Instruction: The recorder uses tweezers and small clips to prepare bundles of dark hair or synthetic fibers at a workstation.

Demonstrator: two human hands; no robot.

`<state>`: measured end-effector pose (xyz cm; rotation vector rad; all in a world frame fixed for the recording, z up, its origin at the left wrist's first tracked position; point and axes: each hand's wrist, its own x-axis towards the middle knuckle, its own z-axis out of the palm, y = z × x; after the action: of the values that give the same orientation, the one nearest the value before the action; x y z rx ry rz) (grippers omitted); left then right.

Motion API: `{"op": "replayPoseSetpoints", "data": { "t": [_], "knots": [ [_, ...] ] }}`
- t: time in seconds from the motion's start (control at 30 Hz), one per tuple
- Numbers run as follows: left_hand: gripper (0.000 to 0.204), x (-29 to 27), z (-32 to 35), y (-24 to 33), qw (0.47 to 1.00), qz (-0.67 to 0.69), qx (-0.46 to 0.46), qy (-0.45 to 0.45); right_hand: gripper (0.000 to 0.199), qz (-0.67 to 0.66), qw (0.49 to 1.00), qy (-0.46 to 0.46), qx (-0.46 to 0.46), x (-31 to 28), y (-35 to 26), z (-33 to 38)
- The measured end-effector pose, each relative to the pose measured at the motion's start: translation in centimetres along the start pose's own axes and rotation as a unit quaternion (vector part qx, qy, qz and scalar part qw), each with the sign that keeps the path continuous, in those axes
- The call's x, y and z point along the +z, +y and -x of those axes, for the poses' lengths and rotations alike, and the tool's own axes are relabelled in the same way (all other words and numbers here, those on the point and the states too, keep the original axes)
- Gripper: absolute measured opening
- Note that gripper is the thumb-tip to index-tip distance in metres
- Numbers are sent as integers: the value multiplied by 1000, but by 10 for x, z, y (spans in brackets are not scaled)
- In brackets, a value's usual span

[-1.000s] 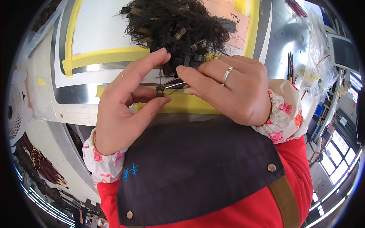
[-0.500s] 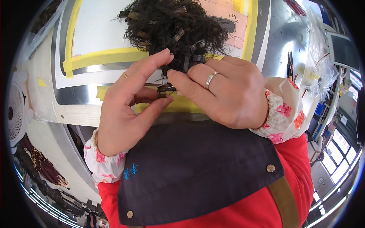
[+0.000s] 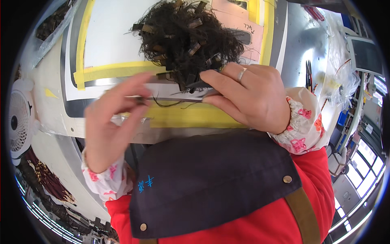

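Note:
A heap of dark hair strands [image 3: 191, 36] with small brown tabs among them lies in front of me. My right hand [image 3: 252, 97] is closed at its near edge, pinching thin pointed tweezers [image 3: 198, 92] whose tips reach left; the fingers hide most of them. My left hand [image 3: 115, 116], smeared by motion, stands left of the heap. Its thumb and fingers close on a small dark hair piece [image 3: 141, 100], and a few loose strands [image 3: 164, 105] trail from it to the right.
White sheets edged with yellow tape [image 3: 118, 71] cover the metal board. Pink paper [image 3: 254, 44] lies behind the heap. On the right are dark pointed tools [image 3: 309, 75] and crumpled clear plastic [image 3: 339, 77]. A white fan [image 3: 20, 118] stands at far left.
My left hand has drawn away to the left and slightly down with the small dark hair piece. My right hand has shifted a little to the right, away from the left one.

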<state>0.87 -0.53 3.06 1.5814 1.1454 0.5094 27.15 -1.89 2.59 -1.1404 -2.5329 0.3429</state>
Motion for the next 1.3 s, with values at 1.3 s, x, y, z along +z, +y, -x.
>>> {"op": "replayPoseSetpoints", "data": {
  "t": [1.3],
  "knots": [
    [34,48,-12,5,983,123,-22,137,26,-440,888,-11,136,18,-4,-40]
  ]
}}
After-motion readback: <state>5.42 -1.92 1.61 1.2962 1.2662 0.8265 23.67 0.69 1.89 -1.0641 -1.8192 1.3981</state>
